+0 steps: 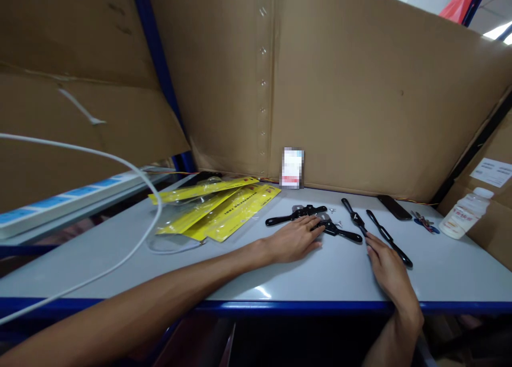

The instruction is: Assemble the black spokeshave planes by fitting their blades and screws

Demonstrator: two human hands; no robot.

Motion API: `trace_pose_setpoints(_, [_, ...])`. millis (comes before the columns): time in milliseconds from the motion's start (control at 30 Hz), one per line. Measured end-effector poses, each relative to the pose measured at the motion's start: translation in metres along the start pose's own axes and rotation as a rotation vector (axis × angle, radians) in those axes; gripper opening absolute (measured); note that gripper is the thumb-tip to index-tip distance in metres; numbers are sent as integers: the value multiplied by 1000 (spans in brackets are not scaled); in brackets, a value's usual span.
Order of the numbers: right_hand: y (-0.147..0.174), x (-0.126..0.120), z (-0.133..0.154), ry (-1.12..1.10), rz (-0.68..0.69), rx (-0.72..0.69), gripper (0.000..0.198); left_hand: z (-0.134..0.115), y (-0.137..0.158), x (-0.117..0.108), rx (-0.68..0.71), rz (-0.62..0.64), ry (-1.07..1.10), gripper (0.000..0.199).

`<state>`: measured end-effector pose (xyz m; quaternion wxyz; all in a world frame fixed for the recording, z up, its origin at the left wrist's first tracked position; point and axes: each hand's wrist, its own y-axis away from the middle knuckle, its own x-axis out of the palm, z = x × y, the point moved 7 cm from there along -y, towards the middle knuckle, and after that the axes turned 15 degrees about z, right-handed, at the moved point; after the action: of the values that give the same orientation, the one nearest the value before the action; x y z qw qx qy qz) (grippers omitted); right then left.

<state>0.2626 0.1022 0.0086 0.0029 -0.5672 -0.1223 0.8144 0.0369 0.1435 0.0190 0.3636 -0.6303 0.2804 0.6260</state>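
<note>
My left hand [294, 241] lies palm down with fingers stretched over the near black spokeshave [352, 236], covering its left part. Just behind it is another black spokeshave [280, 219], partly hidden by the fingers. Small silvery screws [332, 210] lie near these two. To the right, my right hand [387, 263] has its fingers closed around the near handle of a third black spokeshave [352, 215], which rests on the table and points away from me. A slim black tool body [384, 232] with an open slot lies alongside, right of that hand.
Yellow-backed clear packages [240, 209] are piled at left on the grey table [240, 281]. A white cable [132, 164] loops in front of a power strip [64, 201]. Behind stands a blurred upright screen [293, 168]. A black phone-like object [394, 207], keys [424, 223] and white bottle [466, 213] sit right.
</note>
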Motion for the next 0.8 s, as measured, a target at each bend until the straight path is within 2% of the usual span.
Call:
trace_pose_setpoints(167, [14,-25,-13,69,-79,252,30,-6,2,-10,-64,2,-68,37])
trace_pose_setpoints(333, [20,-23,-32,54,-12,411,22,-2,5,-18,-209,22,-164,32])
trace_pose_setpoints(533, [18,-21,-26,140,48,444,16,14,10,-20,-373,97,-176,57])
trace_pose_setpoints(667, [16,-22,-23,174,87,512,19,16,13,-20,-356,120,-207,61])
trace_pose_setpoints(733, [15,-26,-26,117,42,526,19,16,13,-21,-340,124,-202,57])
trace_pose_setpoints(800, [17,-33,-30,23,-78,513,19,17,12,-19,-343,139,-179,52])
